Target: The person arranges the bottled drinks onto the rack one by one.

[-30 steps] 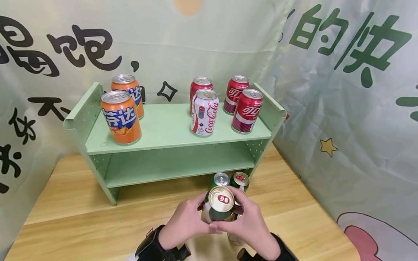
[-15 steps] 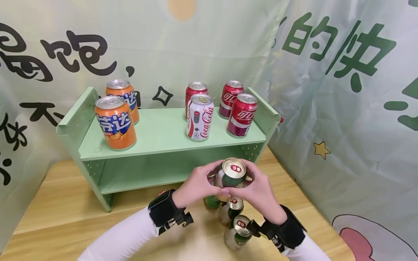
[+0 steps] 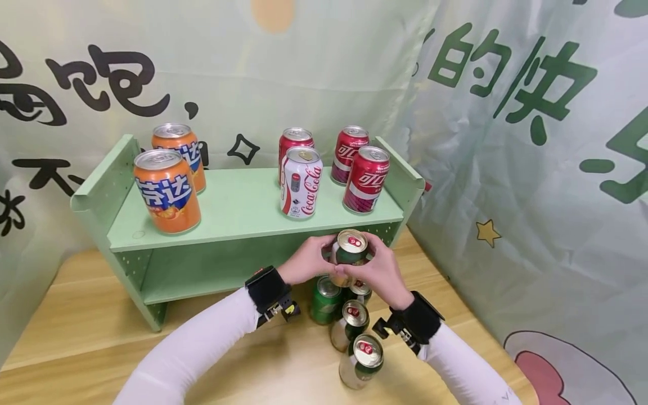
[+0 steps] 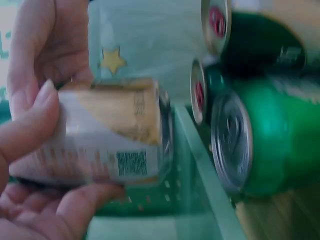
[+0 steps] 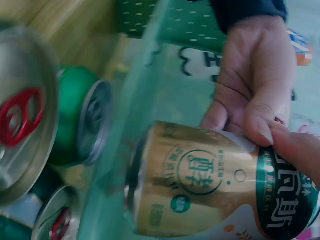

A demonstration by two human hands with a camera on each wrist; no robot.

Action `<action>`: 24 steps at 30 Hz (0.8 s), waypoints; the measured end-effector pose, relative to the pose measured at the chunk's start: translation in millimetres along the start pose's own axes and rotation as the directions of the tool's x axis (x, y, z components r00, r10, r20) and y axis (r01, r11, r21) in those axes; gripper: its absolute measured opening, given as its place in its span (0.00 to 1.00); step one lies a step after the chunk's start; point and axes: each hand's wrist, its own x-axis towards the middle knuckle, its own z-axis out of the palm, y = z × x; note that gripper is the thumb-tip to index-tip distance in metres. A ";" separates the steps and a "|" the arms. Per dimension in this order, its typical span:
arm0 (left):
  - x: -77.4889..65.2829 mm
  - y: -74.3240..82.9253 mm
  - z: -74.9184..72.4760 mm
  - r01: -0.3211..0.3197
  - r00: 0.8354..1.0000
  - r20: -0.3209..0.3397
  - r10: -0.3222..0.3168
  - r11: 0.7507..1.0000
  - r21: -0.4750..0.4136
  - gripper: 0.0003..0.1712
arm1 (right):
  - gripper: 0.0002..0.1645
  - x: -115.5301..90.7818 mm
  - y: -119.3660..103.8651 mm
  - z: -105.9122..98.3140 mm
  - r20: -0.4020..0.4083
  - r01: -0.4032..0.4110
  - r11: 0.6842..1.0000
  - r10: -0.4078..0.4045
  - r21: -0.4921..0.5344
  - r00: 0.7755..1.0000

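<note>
1. Load. The can (image 3: pixel 349 257) is roughly upright in front of the lower bay of the rack (image 3: pixel 96 205), toward the rack's right end.
2. Grip. The left hand (image 3: pixel 310 260) and right hand (image 3: pixel 383 270) hold the can between them, one on each side, fingers curled round its wall and thumbs close together at the front. Keep pressure light and even; the wall is probably thin and smooth.
3. Upper clearance. The step appears to be loading the rack's lower board (image 3: pixel 194 273). Keep the lid and knuckles below the rack's upper board (image 3: pixel 238 197) on entry.
4. Lower clearance. The green can (image 3: pixel 325 306) and three gold-topped cans (image 3: pixel 360 360) stand in front of the rack, below the hands. Keep both wrist straps (image 3: pixel 417 318) high enough to avoid toppling them.
5. Seating. Pass the base fully over the rack's front edge, then lower it flat. Whether the base touches the lower board cannot be told from these views.
6. Release. Open both hands only when the base sits level. Withdraw straight out from the rack, without dragging the can.
</note>
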 end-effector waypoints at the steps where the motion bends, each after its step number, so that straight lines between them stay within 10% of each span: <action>1: 2.7 -4.0 -1.4 0.017 1.000 0.015 -0.017 1.000 -0.015 0.37 | 0.44 2.8 2.3 1.9 0.005 -0.008 1.000 0.008 -0.012 1.000; 16: 23.2 -24.2 0.2 0.115 0.993 0.006 -0.116 0.979 -0.168 0.43 | 0.48 23.6 20.1 13.0 0.043 -0.110 0.994 0.109 0.023 0.993; 24: 30.5 -23.8 -17.1 0.023 1.000 0.012 -0.021 0.957 -0.289 0.45 | 0.42 48.9 26.1 18.8 0.081 -0.116 0.993 0.114 0.020 0.990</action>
